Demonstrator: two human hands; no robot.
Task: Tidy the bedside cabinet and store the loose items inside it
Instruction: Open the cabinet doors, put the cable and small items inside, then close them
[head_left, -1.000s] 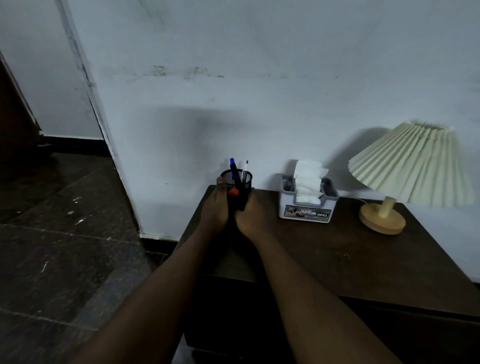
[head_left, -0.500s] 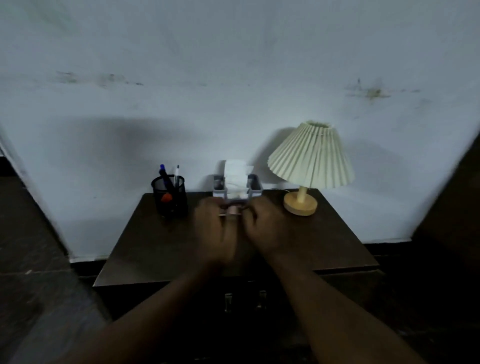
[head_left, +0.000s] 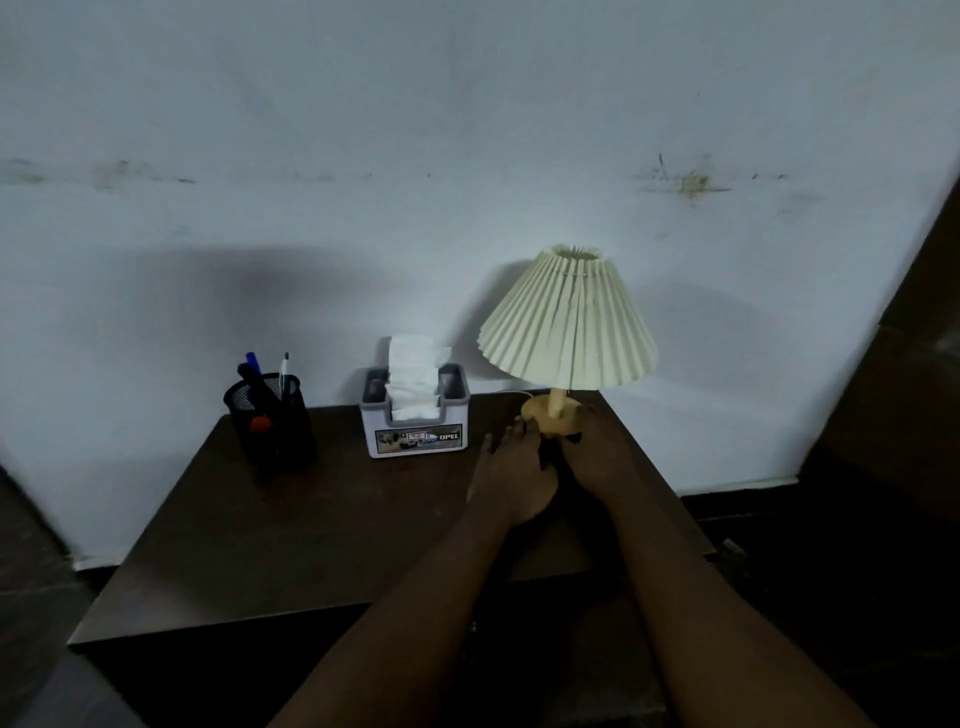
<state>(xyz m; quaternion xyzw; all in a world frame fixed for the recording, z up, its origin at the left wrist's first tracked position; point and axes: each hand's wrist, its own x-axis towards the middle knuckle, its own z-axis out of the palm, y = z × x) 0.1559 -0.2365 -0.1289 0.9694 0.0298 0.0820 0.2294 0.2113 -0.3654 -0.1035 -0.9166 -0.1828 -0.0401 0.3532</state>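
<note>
On the dark wooden bedside cabinet (head_left: 311, 519) stand a black mesh pen holder (head_left: 270, 421) with pens at the back left, a grey tissue box (head_left: 418, 434) in the middle, and a lamp (head_left: 566, 322) with a cream pleated shade at the back right. My left hand (head_left: 514, 473) and my right hand (head_left: 597, 457) lie on the cabinet top on either side of the lamp's round wooden base (head_left: 548, 415). Fingertips of both hands touch the base. Between the hands it is too dark to see anything.
A pale wall rises right behind the cabinet. The cabinet front below the top edge is in deep shadow under my forearms. Dark floor lies to the left, and a dark piece of furniture (head_left: 893, 395) stands at the right.
Both hands left the pen holder, passed the tissue box, and now sit at the lamp's base. The view swung right, so the whole cabinet top shows.
</note>
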